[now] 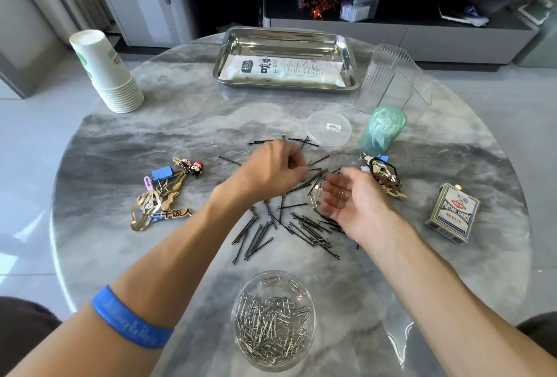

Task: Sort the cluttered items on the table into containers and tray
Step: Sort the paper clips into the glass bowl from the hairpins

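Left hand [272, 170] fingers curled in a pinch over bobby pins [289, 220] mid-table, pinch contents unclear, right hand [351, 195] palm-up, cupping paper clips [342, 197], clear bowl of paper clips [272, 321] near edge, steel tray [286, 58] far.

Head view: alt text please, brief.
Two bare hands, left hand pinching, right hand cupping silver paper clips, work over scattered black bobby pins on a grey marble table; a clear round tub of paper clips sits nearest.
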Demonstrator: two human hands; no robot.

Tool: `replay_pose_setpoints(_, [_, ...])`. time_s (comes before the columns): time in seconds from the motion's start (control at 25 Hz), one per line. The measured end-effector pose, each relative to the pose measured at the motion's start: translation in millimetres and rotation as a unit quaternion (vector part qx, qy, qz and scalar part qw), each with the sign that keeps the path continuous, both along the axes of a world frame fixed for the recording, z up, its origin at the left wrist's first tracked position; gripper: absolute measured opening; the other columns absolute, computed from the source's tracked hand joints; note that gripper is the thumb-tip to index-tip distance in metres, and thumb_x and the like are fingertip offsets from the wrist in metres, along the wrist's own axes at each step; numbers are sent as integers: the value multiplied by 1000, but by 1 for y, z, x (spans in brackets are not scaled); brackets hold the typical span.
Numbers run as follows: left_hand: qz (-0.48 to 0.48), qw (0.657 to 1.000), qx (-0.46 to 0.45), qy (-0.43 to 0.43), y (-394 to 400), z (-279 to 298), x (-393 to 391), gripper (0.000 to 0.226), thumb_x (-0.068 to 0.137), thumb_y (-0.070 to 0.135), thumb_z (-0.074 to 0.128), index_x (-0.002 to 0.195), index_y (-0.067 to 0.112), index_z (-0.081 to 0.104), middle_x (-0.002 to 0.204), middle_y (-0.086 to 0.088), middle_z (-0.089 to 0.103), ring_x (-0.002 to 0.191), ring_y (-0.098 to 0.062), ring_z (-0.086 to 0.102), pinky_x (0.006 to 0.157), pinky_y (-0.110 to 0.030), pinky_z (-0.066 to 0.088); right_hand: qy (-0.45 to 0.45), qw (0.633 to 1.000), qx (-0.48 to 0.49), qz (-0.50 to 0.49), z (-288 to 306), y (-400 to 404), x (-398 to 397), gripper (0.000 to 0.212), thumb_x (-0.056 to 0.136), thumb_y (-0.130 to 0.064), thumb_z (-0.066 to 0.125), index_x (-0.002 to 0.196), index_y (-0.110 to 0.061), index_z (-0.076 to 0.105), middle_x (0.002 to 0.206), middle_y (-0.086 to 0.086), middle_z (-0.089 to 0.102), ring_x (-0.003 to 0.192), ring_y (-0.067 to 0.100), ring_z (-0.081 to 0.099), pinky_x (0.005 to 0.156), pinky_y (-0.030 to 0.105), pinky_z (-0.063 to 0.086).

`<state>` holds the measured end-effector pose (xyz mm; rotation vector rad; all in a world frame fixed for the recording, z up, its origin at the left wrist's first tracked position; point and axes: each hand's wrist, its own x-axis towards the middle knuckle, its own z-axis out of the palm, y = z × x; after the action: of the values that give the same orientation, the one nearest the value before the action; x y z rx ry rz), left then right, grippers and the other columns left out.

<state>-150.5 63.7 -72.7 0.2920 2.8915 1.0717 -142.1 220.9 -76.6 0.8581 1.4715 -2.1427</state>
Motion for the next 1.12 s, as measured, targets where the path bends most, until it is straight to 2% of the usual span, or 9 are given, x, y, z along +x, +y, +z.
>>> replay_pose_setpoints(0.08, [-66,997,36,-4,13,15,5,3,81,14,73,81,12,74,67,8,65,54,2,55,52,-10,38,-21,996,-81,-6,5,-3,0,39,103,-32,41,84,-4,60,66,11,63,58,22,60,50,29,53])
replay_pose_setpoints(0.2, [-103,993,44,30,31,27,17,12,79,11,75,89,16,79,78,5,74,66,-1,64,63,-15,47,-16,991,-133,-20,9,0,-1,44,105,-35,34,83,-6,58,63,11,67,51,20,66,47,28,55])
replay_pose_setpoints(0.28, [-97,991,92,18,31,27,26,11,79,8,72,87,13,78,80,2,75,69,-7,67,64,-19,51,-12,993,-102,-64,8,7,-2,43,104,-30,37,69,-9,53,54,6,56,38,16,53,40,20,46])
replay_pose_setpoints(0.4, [-167,985,-33,-18,26,14,44,6,80,15,72,83,13,76,76,5,72,64,-5,62,60,-13,41,4,995,-37,-88,5,22,-3,39,99,-27,42,62,-17,44,41,-4,35,28,9,24,35,9,20])
replay_pose_setpoints(0.52, [-179,973,-130,-64,24,-5,61,18,80,32,79,90,18,73,84,9,68,72,-5,60,64,-17,40,85,983,164,-4,6,31,-4,33,91,-26,54,60,-16,51,40,-5,35,30,9,24,38,13,19])
replay_pose_setpoints(0.68, [-157,979,-122,-47,26,-11,66,8,82,24,76,83,17,74,78,10,66,68,-5,58,65,-20,45,211,860,453,104,5,39,-5,22,80,-25,66,69,-6,70,68,12,66,62,21,54,58,30,42])
replay_pose_setpoints(0.76, [-168,977,-128,-42,28,-9,69,6,83,18,69,77,19,69,73,13,61,66,-6,57,65,-19,42,199,868,437,127,2,39,-4,22,78,-22,68,72,-1,68,60,18,56,55,20,45,51,27,36])
replay_pose_setpoints(0.84, [-169,977,-126,-43,30,-10,72,10,81,13,60,76,22,64,72,12,60,66,-9,57,64,-21,44,161,900,383,135,0,37,-2,17,76,-19,68,65,-6,65,45,6,38,40,15,31,41,17,23])
replay_pose_setpoints(1.12, [-124,987,-97,-22,31,-14,67,20,84,37,70,89,18,70,88,4,67,78,-13,62,70,-29,52,138,930,316,129,1,32,-3,13,77,-19,67,65,-15,64,42,-6,38,29,6,24,35,13,18])
